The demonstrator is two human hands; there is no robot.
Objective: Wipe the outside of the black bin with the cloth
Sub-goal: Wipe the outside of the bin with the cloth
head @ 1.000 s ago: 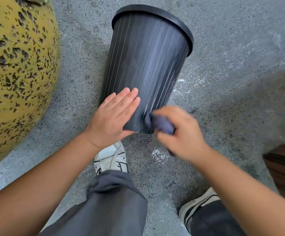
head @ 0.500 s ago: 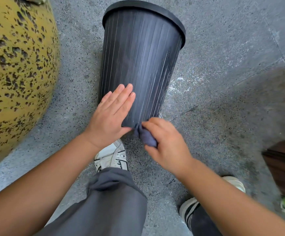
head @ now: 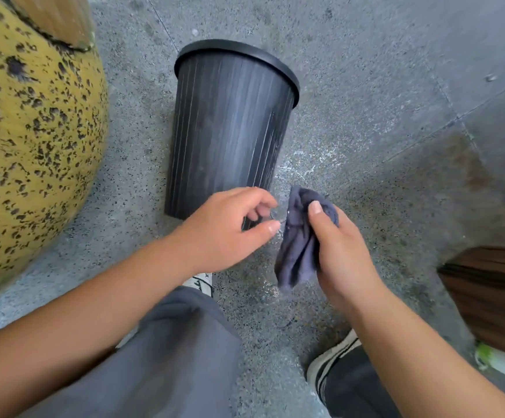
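Black bin [head: 230,128] lies on its side on the floor [head: 366,116]. Right hand [head: 341,254] grips the bunched cloth [head: 298,242], clear of the bin. Left hand [head: 224,227] loosely curled, empty (contact with the base unclear). Advice: pin bin, spread cloth flat, wipe along ribs, roll.

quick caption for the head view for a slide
Person's right hand holds a dark cloth beside an upturned black bin on the floor; left hand hovers loosely curled.
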